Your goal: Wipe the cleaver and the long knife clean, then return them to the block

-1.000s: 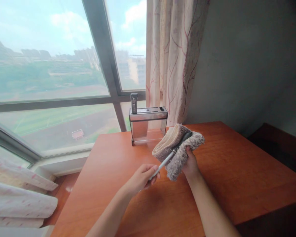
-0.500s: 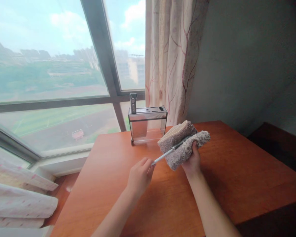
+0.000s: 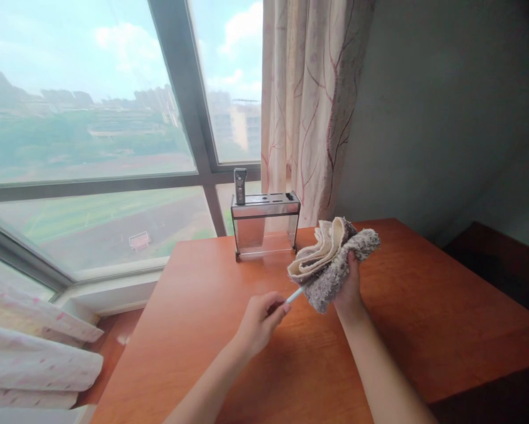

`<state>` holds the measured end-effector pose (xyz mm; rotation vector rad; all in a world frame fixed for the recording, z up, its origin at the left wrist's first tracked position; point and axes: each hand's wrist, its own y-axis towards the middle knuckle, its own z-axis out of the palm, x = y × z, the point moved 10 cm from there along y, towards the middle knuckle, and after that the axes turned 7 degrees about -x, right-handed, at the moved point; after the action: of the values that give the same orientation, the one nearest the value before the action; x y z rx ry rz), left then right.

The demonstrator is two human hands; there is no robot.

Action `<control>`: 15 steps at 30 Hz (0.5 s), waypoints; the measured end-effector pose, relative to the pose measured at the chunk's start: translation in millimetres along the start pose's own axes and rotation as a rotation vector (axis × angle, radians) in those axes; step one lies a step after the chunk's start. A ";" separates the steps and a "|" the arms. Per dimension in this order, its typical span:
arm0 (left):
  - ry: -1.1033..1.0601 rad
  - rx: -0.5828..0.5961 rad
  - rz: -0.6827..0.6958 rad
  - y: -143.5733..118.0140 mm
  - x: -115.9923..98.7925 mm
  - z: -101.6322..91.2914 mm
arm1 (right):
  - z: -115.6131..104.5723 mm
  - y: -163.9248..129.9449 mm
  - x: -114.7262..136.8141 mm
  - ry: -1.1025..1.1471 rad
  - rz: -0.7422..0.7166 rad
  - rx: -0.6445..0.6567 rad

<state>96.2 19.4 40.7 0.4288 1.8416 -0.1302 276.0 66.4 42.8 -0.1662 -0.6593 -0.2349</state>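
Above the wooden table, my left hand pinches a slim, pale blue-white rod between thumb and fingers. The rod's far end disappears into a folded, fluffy grey-brown cloth with a cream underside, so I cannot tell what kind of tool it is. My right hand grips the cloth from below and the right, thumb on top, bunching it around the hidden end. Beyond the hands stands a clear knife block with a dark-handled knife upright in its left slot.
A large window with a grey frame fills the left and back. A patterned curtain hangs behind the block, and another curtain is at lower left. A dark wall rises at right.
The cloth has been folded over, covering the dark metallic part that showed in its crease before. My left hand has shifted right and slightly down, nearer the cloth; less of the rod shows.
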 end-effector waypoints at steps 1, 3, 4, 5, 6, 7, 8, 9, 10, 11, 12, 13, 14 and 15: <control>-0.098 0.010 -0.063 -0.1 4.7 1.4 | 4.4 0.8 -0.2 -0.028 0.011 0.015; -0.297 0.076 -0.220 -3.0 15.6 9.6 | 13.4 2.2 -0.5 -0.076 0.029 0.040; -0.385 0.133 -0.302 -6.1 20.5 16.3 | 18.2 2.5 -1.5 -0.094 0.043 0.053; -0.454 0.196 -0.373 -9.7 24.1 23.2 | 22.8 2.7 -3.2 -0.105 0.059 0.065; -0.500 0.255 -0.425 -13.0 26.4 28.9 | 27.2 2.9 -5.4 -0.108 0.074 0.072; -0.521 0.297 -0.454 -15.0 28.2 32.4 | 31.5 3.0 -8.4 -0.105 0.089 0.080; -0.517 0.309 -0.458 -14.7 29.7 32.9 | 35.7 3.3 -11.8 -0.097 0.102 0.089; -0.485 0.281 -0.433 -11.8 31.1 29.2 | 39.3 3.9 -14.2 -0.086 0.100 0.092; -0.418 0.215 -0.381 -6.8 31.9 21.5 | 41.6 5.1 -14.5 -0.075 0.072 0.083; -0.311 0.119 -0.305 -1.2 31.2 10.3 | 42.1 6.7 -12.2 -0.066 0.017 0.058; -0.173 0.004 -0.216 3.3 27.8 -3.3 | 40.9 7.8 -8.0 -0.060 -0.055 0.020; -0.019 -0.114 -0.125 5.5 21.8 -16.8 | 38.3 8.1 -2.5 -0.052 -0.136 -0.031; 0.130 -0.218 -0.044 5.3 14.3 -28.0 | 35.3 7.4 2.9 -0.045 -0.211 -0.083; 0.255 -0.291 0.019 3.8 7.2 -35.3 | 33.3 5.9 7.0 -0.039 -0.265 -0.125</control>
<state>64.0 35.2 45.4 0.2672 2.0673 0.2126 263.4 78.6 72.6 -0.2033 -0.7056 -0.5293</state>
